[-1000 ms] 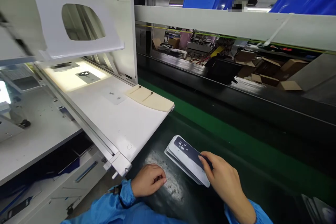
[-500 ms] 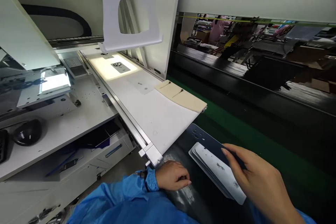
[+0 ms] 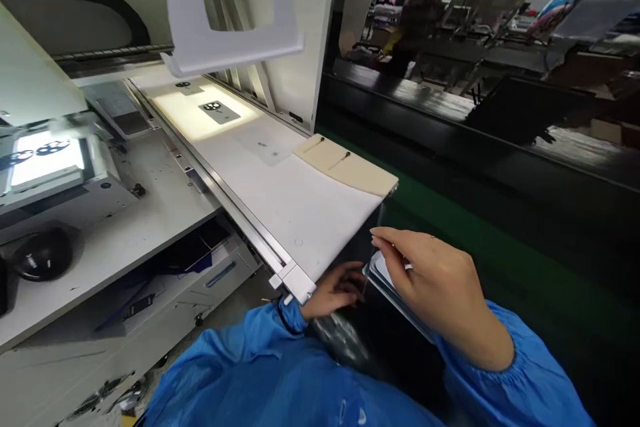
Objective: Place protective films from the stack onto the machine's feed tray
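My right hand (image 3: 435,287) pinches a thin dark phone back panel, seen nearly edge-on just off the conveyor's near end. Below that hand lies a stack of phone back panels (image 3: 395,300), largely hidden by the palm. My left hand (image 3: 335,292) is beside the panel's lower edge, thumb and fingers bent and apart; some fingertips are in shadow, and I cannot tell whether they touch it. The white conveyor belt (image 3: 280,193) slopes away in front, carrying a grey phone back panel (image 3: 227,115) on its lit section and a pale one (image 3: 265,147) nearer.
A cream board (image 3: 345,163) covers the belt's right side. A metal rail end (image 3: 295,280) juts out near my left wrist. To the left are a mouse (image 3: 43,255) and a lit fixture (image 3: 47,160). A white cover (image 3: 235,47) hangs over the belt.
My right hand has moved left and up from the stack, turning the dark panel upright. My left hand has risen toward it, with its fingers spreading. The view has shifted slightly.
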`<move>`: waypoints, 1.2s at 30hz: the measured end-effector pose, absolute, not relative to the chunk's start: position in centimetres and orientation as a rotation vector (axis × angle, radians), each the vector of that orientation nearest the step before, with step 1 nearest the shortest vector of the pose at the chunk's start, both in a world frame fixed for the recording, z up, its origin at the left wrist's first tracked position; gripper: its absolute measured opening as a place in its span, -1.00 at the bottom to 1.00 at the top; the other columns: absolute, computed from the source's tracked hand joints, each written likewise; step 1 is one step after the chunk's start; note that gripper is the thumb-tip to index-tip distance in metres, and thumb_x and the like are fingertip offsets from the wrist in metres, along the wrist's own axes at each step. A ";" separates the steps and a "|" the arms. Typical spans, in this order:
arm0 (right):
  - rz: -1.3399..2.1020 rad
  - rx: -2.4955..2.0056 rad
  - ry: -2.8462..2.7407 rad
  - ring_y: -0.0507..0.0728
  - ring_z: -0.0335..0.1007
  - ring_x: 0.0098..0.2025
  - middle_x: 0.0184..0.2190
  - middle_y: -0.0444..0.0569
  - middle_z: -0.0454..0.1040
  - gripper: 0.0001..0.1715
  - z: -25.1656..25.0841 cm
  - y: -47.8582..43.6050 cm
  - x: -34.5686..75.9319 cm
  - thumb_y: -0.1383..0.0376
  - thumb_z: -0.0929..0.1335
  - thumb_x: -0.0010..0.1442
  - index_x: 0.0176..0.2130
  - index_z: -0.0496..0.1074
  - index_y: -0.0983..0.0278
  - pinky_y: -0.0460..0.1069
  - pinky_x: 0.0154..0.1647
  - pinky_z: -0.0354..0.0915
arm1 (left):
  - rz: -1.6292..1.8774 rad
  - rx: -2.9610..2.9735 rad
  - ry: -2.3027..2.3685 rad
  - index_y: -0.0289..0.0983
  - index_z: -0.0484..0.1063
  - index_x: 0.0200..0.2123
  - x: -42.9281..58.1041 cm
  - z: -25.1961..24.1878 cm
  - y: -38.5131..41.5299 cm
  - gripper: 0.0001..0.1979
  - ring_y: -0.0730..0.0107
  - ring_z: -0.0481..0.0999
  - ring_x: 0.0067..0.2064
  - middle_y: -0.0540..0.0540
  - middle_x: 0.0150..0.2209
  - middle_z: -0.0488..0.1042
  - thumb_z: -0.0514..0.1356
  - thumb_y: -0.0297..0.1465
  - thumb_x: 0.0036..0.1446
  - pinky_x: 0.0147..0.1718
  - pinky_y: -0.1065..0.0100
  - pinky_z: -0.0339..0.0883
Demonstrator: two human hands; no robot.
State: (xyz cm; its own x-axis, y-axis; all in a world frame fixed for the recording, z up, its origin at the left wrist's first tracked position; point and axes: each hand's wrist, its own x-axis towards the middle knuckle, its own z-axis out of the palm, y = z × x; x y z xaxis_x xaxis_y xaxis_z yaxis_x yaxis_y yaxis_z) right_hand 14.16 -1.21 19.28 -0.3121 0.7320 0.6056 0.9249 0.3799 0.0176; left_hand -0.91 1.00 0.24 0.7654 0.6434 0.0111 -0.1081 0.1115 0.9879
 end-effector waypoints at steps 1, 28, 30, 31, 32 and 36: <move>-0.444 -1.481 -2.139 0.09 0.56 -0.30 -0.31 -0.07 0.63 -0.73 18.8 -1.3 14.7 0.35 0.25 0.34 -0.17 0.55 0.27 -0.06 -0.34 0.38 | 0.567 1.325 0.471 -0.22 0.16 0.31 -1.0 0.1 1.1 -0.28 0.18 0.59 -0.11 -0.25 0.03 0.47 0.33 -0.43 0.11 -0.23 0.28 0.45; -0.196 -1.383 -2.377 0.29 0.33 0.23 0.11 0.21 0.48 -0.43 12.6 -4.8 21.1 0.59 0.19 0.18 0.12 0.42 0.35 0.27 0.11 0.42 | 0.761 0.776 0.696 -0.35 0.37 -0.12 1.2 3.1 -0.2 -0.48 0.51 0.41 -0.63 0.04 -0.56 0.48 0.41 -0.21 -0.10 -0.65 0.52 0.18; -0.260 -1.256 -2.389 0.31 0.29 0.26 0.10 0.13 0.50 -0.53 13.5 -4.5 22.2 0.55 0.24 0.24 0.07 0.45 0.29 0.33 0.16 0.37 | 0.728 0.767 0.626 -0.37 0.44 -0.14 0.5 2.8 -0.1 -0.53 0.57 0.32 -0.67 0.06 -0.60 0.44 0.39 -0.22 -0.09 -0.70 0.53 0.04; -0.278 -1.164 -2.408 0.28 0.34 0.23 0.05 0.07 0.54 -0.59 14.1 -4.5 22.6 0.53 0.26 0.26 0.03 0.47 0.25 0.32 0.18 0.36 | 0.715 0.757 0.588 -0.38 0.47 -0.16 0.2 2.6 -0.1 -0.53 0.60 0.28 -0.69 0.05 -0.59 0.44 0.39 -0.21 -0.09 -0.71 0.53 -0.01; -0.290 -1.072 -2.427 0.23 0.40 0.17 -0.01 0.01 0.58 -0.64 14.7 -4.5 22.9 0.50 0.28 0.28 0.00 0.48 0.23 0.27 0.18 0.37 | 0.699 0.748 0.548 -0.38 0.48 -0.15 -0.1 2.4 -0.1 -0.52 0.62 0.26 -0.69 0.03 -0.57 0.45 0.39 -0.19 -0.08 -0.72 0.52 -0.04; -0.340 -0.895 -2.409 0.09 0.55 -0.06 -0.15 -0.02 0.63 -0.66 17.8 -4.7 22.5 0.52 0.32 0.26 0.01 0.45 0.28 -0.03 -0.07 0.49 | 0.783 0.757 0.439 -0.34 0.45 0.00 -1.2 1.0 -0.2 -0.33 0.56 0.28 -0.67 0.02 -0.58 0.42 0.18 0.13 0.13 -0.72 0.51 -0.03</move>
State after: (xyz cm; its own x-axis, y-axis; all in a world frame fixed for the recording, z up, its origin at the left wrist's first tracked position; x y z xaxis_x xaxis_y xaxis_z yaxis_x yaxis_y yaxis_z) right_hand 22.49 -4.66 17.82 -0.6321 0.5257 0.5693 0.6629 0.7473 0.0459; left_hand -1.20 -0.17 0.99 0.6411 0.7632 -0.0811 -0.4673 0.4719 0.7476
